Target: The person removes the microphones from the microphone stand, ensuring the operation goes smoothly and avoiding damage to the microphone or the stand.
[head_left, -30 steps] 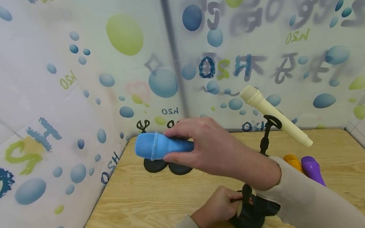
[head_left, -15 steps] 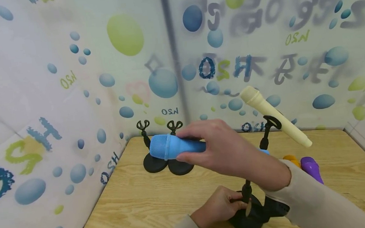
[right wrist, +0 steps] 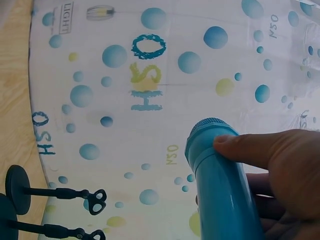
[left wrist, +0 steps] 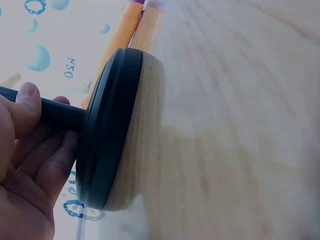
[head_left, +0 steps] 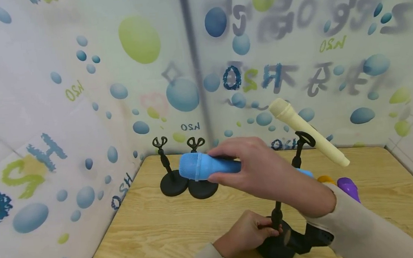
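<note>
My right hand (head_left: 257,163) grips a blue microphone (head_left: 209,165) in the air above the table, its mesh head pointing left. In the right wrist view, the thumb lies along the blue microphone (right wrist: 225,190) just below its head. My left hand (head_left: 250,231) holds the pole of a black microphone stand (head_left: 275,246) near the front of the table. The left wrist view shows the fingers round that pole, close above the round base (left wrist: 110,130). My right forearm hides the top of this stand. A cream microphone (head_left: 310,132) rests tilted in another stand's clip (head_left: 305,139).
Two black stands (head_left: 174,183) with bare clips stand at the back left. An orange microphone (head_left: 326,179) and a purple microphone (head_left: 348,188) lie on the wooden table (head_left: 145,232) at right. Something blue (head_left: 305,172) shows behind my forearm. Printed curtains (head_left: 83,156) enclose the table.
My right hand has carried the blue microphone to the right and slightly lower, uncovering the two stands at the back. My left hand still holds the stand's pole, hardly moved.
</note>
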The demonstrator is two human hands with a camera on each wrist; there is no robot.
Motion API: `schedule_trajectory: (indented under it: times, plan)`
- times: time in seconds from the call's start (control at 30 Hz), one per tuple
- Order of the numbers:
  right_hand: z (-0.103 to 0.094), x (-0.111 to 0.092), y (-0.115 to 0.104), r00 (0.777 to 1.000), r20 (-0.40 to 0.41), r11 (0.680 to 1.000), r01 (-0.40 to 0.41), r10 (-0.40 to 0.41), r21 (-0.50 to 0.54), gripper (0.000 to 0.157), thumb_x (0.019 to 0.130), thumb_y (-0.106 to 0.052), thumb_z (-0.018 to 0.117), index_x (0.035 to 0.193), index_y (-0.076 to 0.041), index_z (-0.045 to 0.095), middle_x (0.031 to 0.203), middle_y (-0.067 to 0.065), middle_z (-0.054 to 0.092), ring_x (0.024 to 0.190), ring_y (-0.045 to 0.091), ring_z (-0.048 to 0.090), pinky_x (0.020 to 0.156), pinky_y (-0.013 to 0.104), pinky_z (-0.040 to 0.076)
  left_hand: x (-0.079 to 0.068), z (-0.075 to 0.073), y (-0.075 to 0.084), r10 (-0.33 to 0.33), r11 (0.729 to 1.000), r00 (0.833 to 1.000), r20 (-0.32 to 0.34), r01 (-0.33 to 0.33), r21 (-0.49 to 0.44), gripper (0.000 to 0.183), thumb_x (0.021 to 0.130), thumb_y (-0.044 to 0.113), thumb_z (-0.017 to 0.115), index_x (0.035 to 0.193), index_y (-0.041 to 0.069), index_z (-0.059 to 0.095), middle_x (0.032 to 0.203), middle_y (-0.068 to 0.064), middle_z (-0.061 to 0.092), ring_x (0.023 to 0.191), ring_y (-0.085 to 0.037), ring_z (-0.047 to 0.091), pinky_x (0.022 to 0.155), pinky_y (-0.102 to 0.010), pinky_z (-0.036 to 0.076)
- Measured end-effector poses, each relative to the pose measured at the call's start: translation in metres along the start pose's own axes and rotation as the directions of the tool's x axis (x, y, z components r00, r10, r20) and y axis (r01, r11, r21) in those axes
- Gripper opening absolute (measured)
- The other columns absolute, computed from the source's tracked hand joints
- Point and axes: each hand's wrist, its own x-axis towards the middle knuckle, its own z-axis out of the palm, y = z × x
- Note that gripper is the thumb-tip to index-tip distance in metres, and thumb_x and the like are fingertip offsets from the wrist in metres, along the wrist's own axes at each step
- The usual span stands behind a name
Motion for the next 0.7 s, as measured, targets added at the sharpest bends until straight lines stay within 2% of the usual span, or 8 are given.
schedule_trajectory:
  times: [0.2, 0.5, 0.7]
  plan:
    - [-0.003, -0.005, 0.002, 1.000, -0.019, 1.000, -0.010, 0.009, -0.006, 0.034, 0.096, -0.027, 0.085, 0.125, -0.011, 0.079, 0.123, 0.004, 0.080, 0.109, 0.020, 0.076, 0.091, 0.043, 0.064, 0.001, -0.001, 0.000, -0.004, 1.000, 1.000, 0.020, 0.005, -0.021, 0.018, 0.103, 0.008, 0.073, 0.118, 0.003, 0.083, 0.114, -0.005, 0.084, 0.110, 0.009, 0.069, 0.100, -0.014, 0.054]
    - [-0.008, -0.015, 0.006, 0.998, -0.044, 0.999, -0.042, 0.041, -0.021, 0.037, 0.096, -0.027, 0.085, 0.128, -0.010, 0.078, 0.125, 0.005, 0.079, 0.112, 0.022, 0.076, 0.092, 0.046, 0.064, 0.001, -0.002, -0.001, 0.000, 0.999, 0.999, 0.033, 0.002, -0.047, 0.019, 0.103, 0.007, 0.073, 0.119, 0.001, 0.082, 0.116, -0.007, 0.083, 0.112, 0.007, 0.069, 0.101, -0.015, 0.054]
    - [-0.010, -0.023, 0.011, 0.997, -0.076, 0.998, -0.038, 0.034, -0.046, 0.037, 0.095, -0.027, 0.086, 0.127, -0.010, 0.079, 0.125, 0.006, 0.080, 0.113, 0.024, 0.076, 0.091, 0.046, 0.064, 0.001, -0.002, -0.002, -0.002, 0.998, 0.999, 0.043, 0.005, -0.070, 0.020, 0.104, 0.006, 0.071, 0.120, -0.001, 0.081, 0.117, -0.009, 0.083, 0.113, 0.006, 0.069, 0.102, -0.015, 0.054]
